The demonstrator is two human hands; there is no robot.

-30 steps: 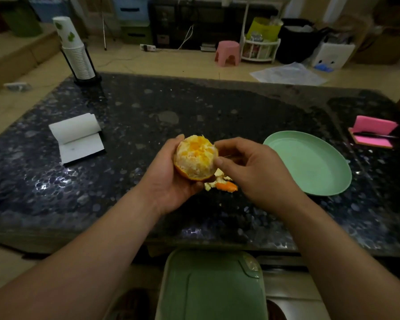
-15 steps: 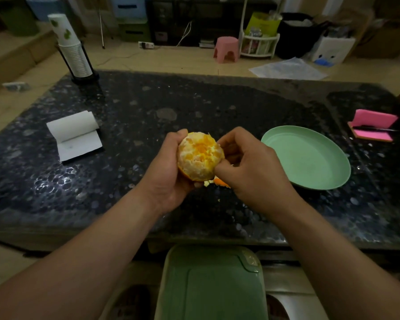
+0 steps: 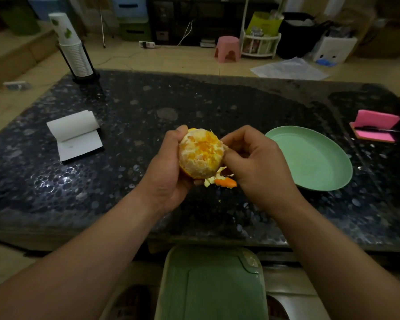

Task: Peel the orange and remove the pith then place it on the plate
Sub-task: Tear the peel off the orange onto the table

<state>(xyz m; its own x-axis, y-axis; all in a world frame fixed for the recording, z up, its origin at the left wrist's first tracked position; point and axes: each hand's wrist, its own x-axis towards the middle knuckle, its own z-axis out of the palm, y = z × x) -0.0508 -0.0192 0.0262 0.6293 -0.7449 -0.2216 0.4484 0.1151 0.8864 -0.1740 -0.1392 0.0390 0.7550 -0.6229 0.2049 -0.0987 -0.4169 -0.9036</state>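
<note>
We hold the orange (image 3: pixel 201 153) in our left hand (image 3: pixel 164 179), its fingers (image 3: pixel 178 136) wrapped round the fruit's left side and underside, as they were half a second ago. Our right hand (image 3: pixel 261 167) is curled, thumb and forefinger pinching at the orange's right edge. It has shifted a little, so the peel scraps (image 3: pixel 224 181) on the tabletop (image 3: pixel 194 105) just below those fingers show again. The green plate (image 3: pixel 310 158) lies to their right, unmoved.
</note>
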